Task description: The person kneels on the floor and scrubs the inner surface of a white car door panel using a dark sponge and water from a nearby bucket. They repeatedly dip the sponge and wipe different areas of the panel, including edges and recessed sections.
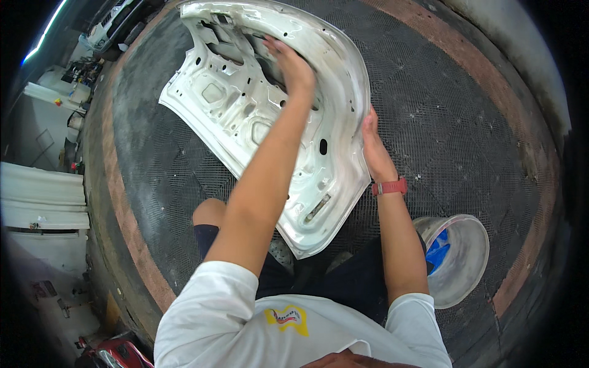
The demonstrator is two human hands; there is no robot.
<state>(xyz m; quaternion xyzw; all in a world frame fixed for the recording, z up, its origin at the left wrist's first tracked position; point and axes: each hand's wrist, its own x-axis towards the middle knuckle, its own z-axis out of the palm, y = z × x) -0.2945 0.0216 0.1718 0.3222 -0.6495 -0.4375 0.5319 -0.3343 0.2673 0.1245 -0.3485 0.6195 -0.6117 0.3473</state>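
Floor: black ribbed tiles (442,80), reddish border (118,184).
Room: parked car (113,27) at upper left; whitish bucket (463,270) at right, blue material (437,251) inside.
White car body panel (331,184): before the person, inner side showing, beneath the left grip.
Left grip (293,67): fingers extended, laid flat.
Right grip (377,150): against the panel's right edge; cannot tell whether clamped.

Beneath the left hand (293,67) and right hand (377,152) spreads a dark, ribbed floor (442,129) with a reddish border (467,46). A pale wall (518,43) stands beyond the right hand. Far left of both hands, a strip light (44,32) glows near white panelling (43,193).
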